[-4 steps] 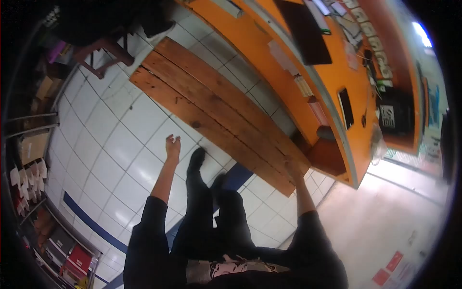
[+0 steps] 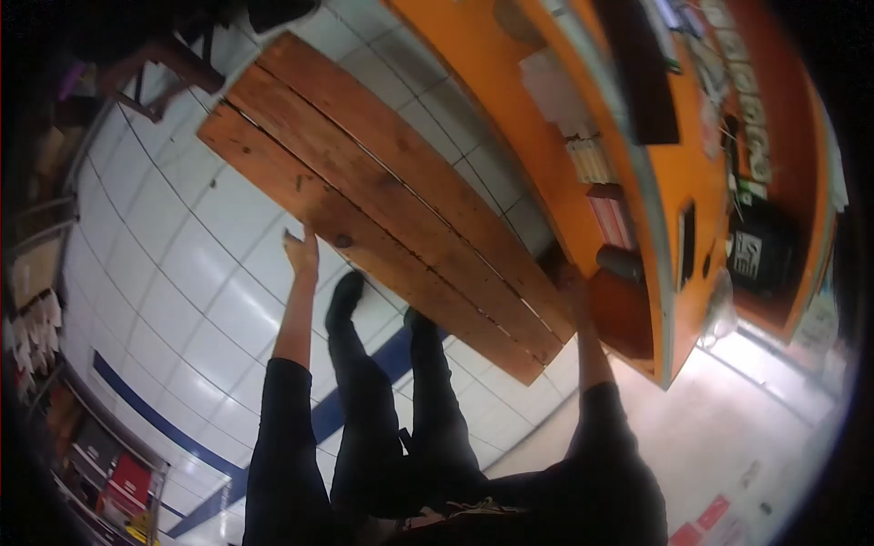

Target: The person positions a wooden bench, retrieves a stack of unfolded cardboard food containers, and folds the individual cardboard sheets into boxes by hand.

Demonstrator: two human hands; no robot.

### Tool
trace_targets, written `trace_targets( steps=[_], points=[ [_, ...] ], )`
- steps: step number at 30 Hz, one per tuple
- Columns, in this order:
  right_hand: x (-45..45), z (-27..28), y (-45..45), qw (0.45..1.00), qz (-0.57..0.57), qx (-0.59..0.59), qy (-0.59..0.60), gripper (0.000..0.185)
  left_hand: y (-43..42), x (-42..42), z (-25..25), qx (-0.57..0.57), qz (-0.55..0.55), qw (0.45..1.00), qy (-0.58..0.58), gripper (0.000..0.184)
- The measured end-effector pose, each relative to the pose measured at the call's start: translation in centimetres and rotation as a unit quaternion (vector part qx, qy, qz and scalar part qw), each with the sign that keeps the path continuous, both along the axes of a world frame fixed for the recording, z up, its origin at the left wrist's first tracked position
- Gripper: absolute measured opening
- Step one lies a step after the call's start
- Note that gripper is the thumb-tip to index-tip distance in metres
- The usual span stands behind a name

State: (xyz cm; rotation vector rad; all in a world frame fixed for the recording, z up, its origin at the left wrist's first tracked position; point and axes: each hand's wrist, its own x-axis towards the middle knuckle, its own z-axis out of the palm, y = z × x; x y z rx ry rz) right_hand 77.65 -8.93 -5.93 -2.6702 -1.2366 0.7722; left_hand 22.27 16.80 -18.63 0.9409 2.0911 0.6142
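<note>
A long bench top of three worn wooden planks (image 2: 391,205) runs diagonally across the tiled floor, with narrow gaps between the boards. At its near edge, left of a dark knot, is my left hand (image 2: 302,255). Thumb and fingers are apart with nothing between them; whether the fingertips touch the plank is unclear. My right hand (image 2: 572,280) is by the far corner of the bench's right end, beside the orange desk (image 2: 496,86). It is blurred, so its fingers and any hold on the plank cannot be made out.
Shelves under the desk hold a dark cylinder (image 2: 619,262) and stacked boxes (image 2: 610,214). A phone (image 2: 686,247) and a black box (image 2: 760,255) are on the desk side. A brown stool (image 2: 164,73) stands at upper left, racks of goods (image 2: 123,482) at lower left. My feet are beside the bench.
My left hand has come up to the bench's near edge. My right hand has shifted from the top of the bench's right end to its far corner. The view has tilted and moved closer.
</note>
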Motion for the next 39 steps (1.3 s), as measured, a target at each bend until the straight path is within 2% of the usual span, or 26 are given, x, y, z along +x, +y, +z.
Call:
trace_targets(
  steps=[1,2,4,5,6,7,9,11,13,15,17,18,19,24,26,30,31,33,37,39],
  points=[
    [4.7,-3.2,2.6,0.996,-0.005,0.088,0.012,0.017,1.2,1.7,0.0,0.023,0.051,0.998,-0.036,0.09],
    [9.4,-6.4,4.7,0.987,0.004,0.16,0.027,0.014,2.0,2.5,1.1,0.041,0.058,0.986,-0.149,0.088],
    [8.7,-4.3,12.4,0.982,0.073,0.096,-0.144,0.016,2.2,5.5,-0.7,0.135,0.123,0.983,-0.003,0.083],
    [9.7,-4.5,14.9,0.971,0.088,0.091,-0.201,0.019,1.8,6.0,0.4,0.099,0.131,0.986,0.006,0.081],
    [11.1,-5.3,16.9,0.962,0.1,0.092,-0.236,0.022,1.7,6.4,1.1,0.068,0.137,0.988,0.015,0.079],
    [12.6,-5.7,18.8,0.952,0.11,0.095,-0.268,0.025,1.0,6.3,-0.4,0.124,0.141,0.982,0.018,0.081],
    [15.8,-6.7,22.0,0.934,0.125,0.096,-0.321,0.033,0.8,6.3,-1.5,0.132,0.144,0.979,0.049,0.081],
    [18.8,-7.1,24.2,0.916,0.138,0.085,-0.367,0.04,0.6,6.2,-2.8,0.181,0.152,0.971,0.029,0.073],
    [21.5,-7.5,25.9,0.902,0.149,0.07,-0.399,0.047,0.5,4.9,-4.7,0.22,0.114,0.968,0.051,0.064],
    [24.5,-7.5,27.5,0.893,0.158,0.05,-0.419,0.054,0.9,4.6,-4.8,0.248,0.085,0.965,0.032,0.046],
    [27.2,-7.7,29.1,0.889,0.165,0.026,-0.427,0.062,1.4,4.6,-4.8,0.255,0.071,0.964,0.03,0.043],
    [28.3,-7.6,29.5,0.888,0.17,0.011,-0.427,0.065,1.0,3.8,-4.8,0.185,0.065,0.981,-0.004,0.062],
    [29.4,-7.4,30.1,0.887,0.181,0.002,-0.426,0.069,0.7,3.6,-5.3,0.175,0.075,0.981,0.043,0.063],
    [32.4,-6.4,30.8,0.864,0.313,0.032,-0.394,0.078,0.7,4.5,-4.1,0.157,0.102,0.982,0.034,0.06],
    [31.7,-5.7,30.7,0.87,0.269,-0.036,-0.411,0.084,0.6,4.3,-4.2,0.152,0.102,0.983,0.024,0.059],
    [30.6,-4.9,30.1,0.871,0.241,-0.089,-0.419,0.079,0.9,5.0,-3.6,0.15,0.089,0.985,0.011,0.061],
    [30.3,-5.0,29.9,0.861,0.254,-0.016,-0.44,0.067,0.9,5.0,-3.6,0.154,0.091,0.984,0.02,0.06],
    [31.2,-5.6,29.7,0.847,0.266,0.058,-0.456,0.057,0.9,5.0,-3.8,0.158,0.093,0.983,0.031,0.059],
    [35.2,-6.0,30.1,0.863,0.187,-0.02,-0.469,0.041,1.0,4.9,-3.8,0.154,0.104,0.982,0.038,0.058],
    [33.7,-5.5,30.4,0.868,0.159,-0.055,-0.467,0.038,0.8,4.5,-4.3,0.156,0.098,0.982,0.046,0.058]
  ],
)
